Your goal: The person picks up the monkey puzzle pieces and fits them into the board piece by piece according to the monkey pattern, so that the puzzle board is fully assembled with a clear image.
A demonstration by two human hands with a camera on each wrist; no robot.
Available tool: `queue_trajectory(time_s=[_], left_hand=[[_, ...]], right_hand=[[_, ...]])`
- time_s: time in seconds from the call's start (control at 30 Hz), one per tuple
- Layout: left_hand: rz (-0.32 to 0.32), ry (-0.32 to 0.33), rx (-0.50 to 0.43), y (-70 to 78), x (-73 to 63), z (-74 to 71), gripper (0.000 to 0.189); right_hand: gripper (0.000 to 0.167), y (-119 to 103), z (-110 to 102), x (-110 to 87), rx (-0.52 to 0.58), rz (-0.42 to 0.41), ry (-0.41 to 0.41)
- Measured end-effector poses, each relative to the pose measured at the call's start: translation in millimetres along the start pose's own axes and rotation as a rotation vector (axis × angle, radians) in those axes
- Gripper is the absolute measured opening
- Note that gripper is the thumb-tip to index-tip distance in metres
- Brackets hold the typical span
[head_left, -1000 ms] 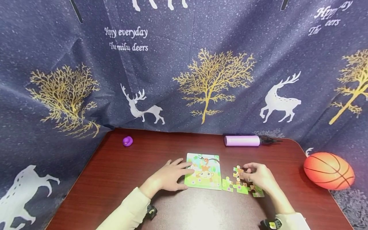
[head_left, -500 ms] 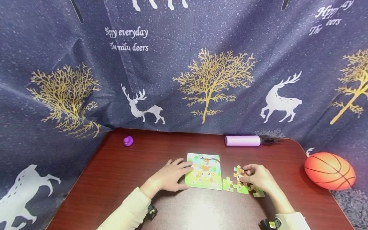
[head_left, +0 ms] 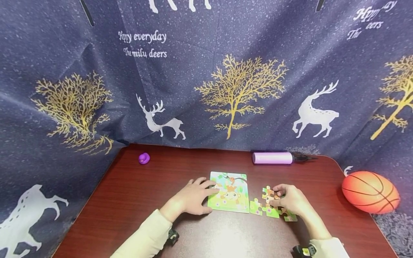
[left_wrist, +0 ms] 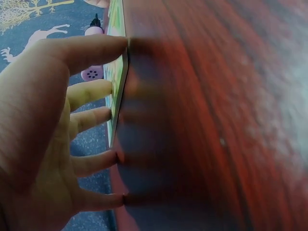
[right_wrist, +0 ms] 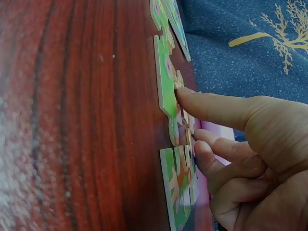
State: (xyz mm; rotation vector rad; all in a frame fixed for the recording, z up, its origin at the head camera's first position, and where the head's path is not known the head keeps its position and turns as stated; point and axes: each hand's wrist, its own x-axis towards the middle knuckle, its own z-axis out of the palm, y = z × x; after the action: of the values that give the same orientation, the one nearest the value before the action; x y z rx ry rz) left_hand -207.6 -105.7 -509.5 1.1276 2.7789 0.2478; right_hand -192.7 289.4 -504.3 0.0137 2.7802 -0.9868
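Observation:
My left hand (head_left: 193, 198) lies spread at the left side of a square picture board (head_left: 229, 205) showing a cartoon monkey. In the left wrist view its thumb and some fingertips touch the board's edge (left_wrist: 117, 103), while the other fingers reach the table. Among loose jigsaw pieces right of the board, my right hand (head_left: 292, 199) pinches a brown-and-green jigsaw piece (head_left: 269, 194) between thumb and fingers. One green jigsaw piece (head_left: 256, 207) lies close to the board, and another green piece (right_wrist: 166, 82) sits under the thumb. The right hand partly covers the pieces at the far right.
A purple rubber duck (head_left: 143, 158) stands at the table's back left. Toward the back right lies a pink hand pump (head_left: 272, 158) with a black end. An orange basketball (head_left: 370, 192) is at the right edge. Patterned blue cloth (head_left: 193, 89) hangs behind the table (head_left: 167, 168).
The right thumb and fingers shift slightly on the jigsaw piece, which settles closer among its neighbours. The left hand stays almost still at the board.

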Motion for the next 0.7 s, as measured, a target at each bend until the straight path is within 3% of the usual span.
queue_trajectory(time_s=[0.3,0.47,0.7], left_hand=[[0.023,0.02,0.054,5.4,8.7,2.0,0.066],[0.033,0.026,0.071,7.2,12.6,6.4,0.067],[0.034,0.031,0.041,8.8,15.1,7.5,0.067]], right_hand=[[0.053,-1,0,-0.7,-0.089,-0.067,0.025],[0.062,-7,3,-1.7,-0.144,-0.03,0.053],[0.06,-13,8,0.0,-0.184,0.014,0.075]])
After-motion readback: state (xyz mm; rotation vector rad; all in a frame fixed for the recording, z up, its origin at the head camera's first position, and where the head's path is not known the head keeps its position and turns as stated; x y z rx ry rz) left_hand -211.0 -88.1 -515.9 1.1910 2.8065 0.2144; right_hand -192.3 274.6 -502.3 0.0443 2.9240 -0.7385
